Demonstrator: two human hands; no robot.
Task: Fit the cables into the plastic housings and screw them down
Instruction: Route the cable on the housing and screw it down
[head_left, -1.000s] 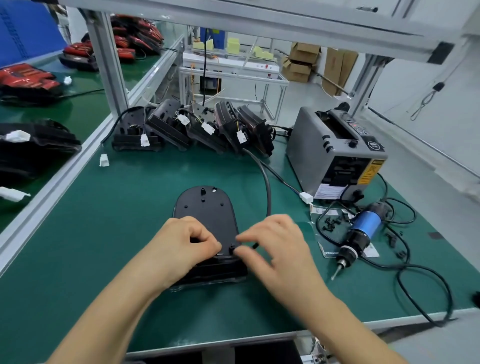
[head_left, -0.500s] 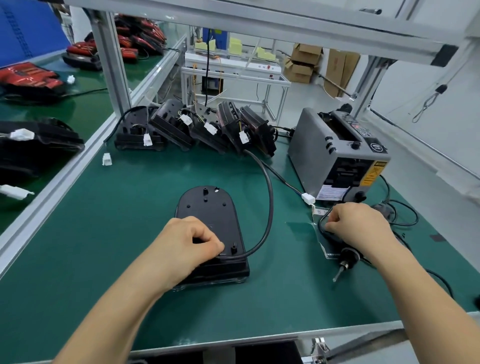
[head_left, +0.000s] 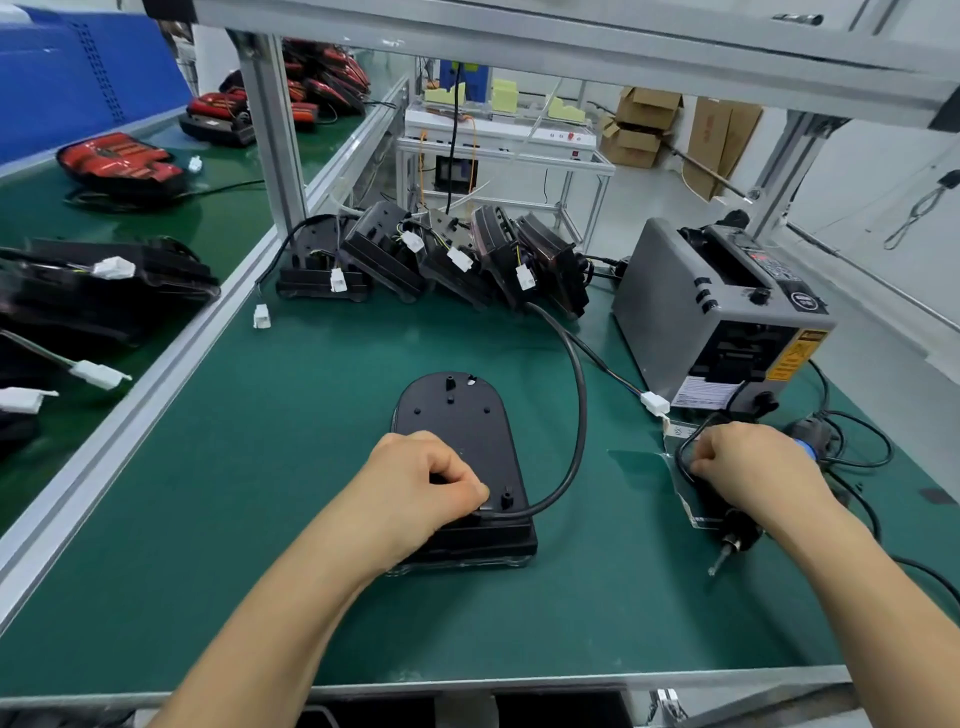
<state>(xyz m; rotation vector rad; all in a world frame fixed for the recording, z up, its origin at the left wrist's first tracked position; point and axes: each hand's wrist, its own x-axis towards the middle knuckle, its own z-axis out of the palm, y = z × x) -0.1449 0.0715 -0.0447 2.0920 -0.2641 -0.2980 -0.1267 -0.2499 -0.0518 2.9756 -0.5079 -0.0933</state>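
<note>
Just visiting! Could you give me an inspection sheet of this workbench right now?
Surface: green bench mat.
Job's things: black housing lying flat, centre; electric screwdriver, right.
Clutter: row of housings leaning at back; loose white connector.
Grippers: left hand pinches black cable on black housing; right hand grips electric screwdriver.
Cables: black cable loops toward the back row; screwdriver cord coils at right.
Surroundings: grey tape dispenser; cardboard boxes behind.

- A single head-worn wide-angle camera looks forward and down at the green bench (head_left: 234, 519).
- It sits near: the black housing (head_left: 467, 431), cable (head_left: 581, 395) and electric screwdriver (head_left: 737, 532) fill mid-frame, forearms entering from below.
</note>
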